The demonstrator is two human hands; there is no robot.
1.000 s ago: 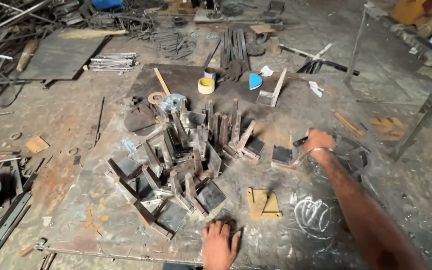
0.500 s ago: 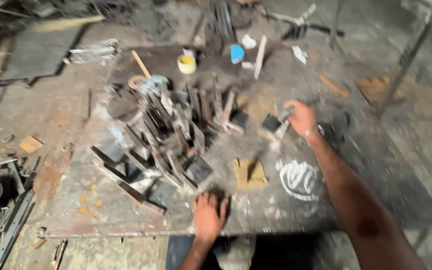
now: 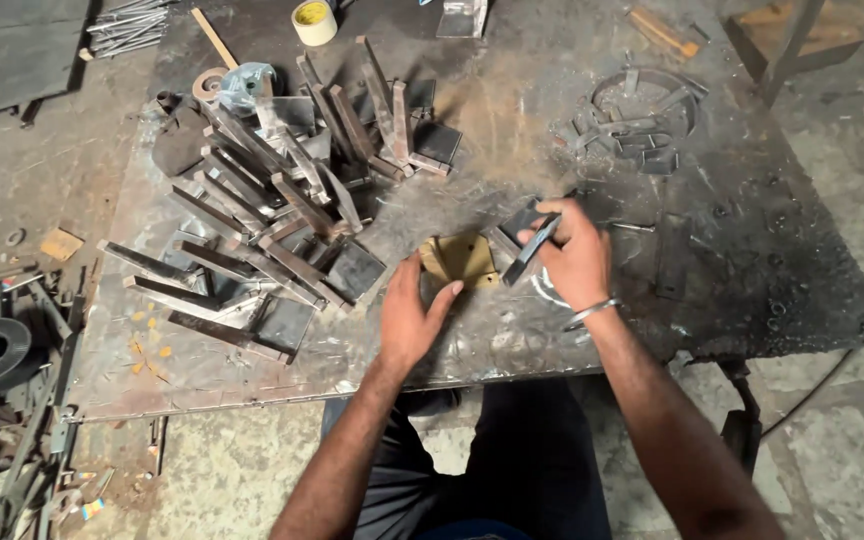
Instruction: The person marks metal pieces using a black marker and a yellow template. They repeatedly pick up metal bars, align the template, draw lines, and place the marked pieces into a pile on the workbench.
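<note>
Steel offcuts covered the counter [image 3: 512,330], a scarred metal plate on the workshop floor. The left hand [image 3: 414,318] lay flat at about six o'clock from the heap, its fingers [image 3: 407,272] spread and loosely pressing the left edge of a small rusty square plate [image 3: 460,258]. The right hand [image 3: 574,252], just beside it at three o'clock, had its fingers [image 3: 542,222] pinched around a short dark flat bar [image 3: 530,250], held tilted with its lower end touching or nearly touching the plate's right edge; which, I could not tell. Behind both hands, toward eleven o'clock, stood a crowded pile of welded bar-and-plate brackets [image 3: 272,220]. A roll of tape [image 3: 314,22] sat at twelve o'clock, near the far rim, and a ring of scrap pieces [image 3: 644,115] lay toward one o'clock.

Judged from this, the bar was being set against the plate. Doing it well probably called for the left palm to keep the plate from sliding, while the right hand brought the bar upright and square to the plate before letting go, with fingertips clear of sharp cut edges
</note>
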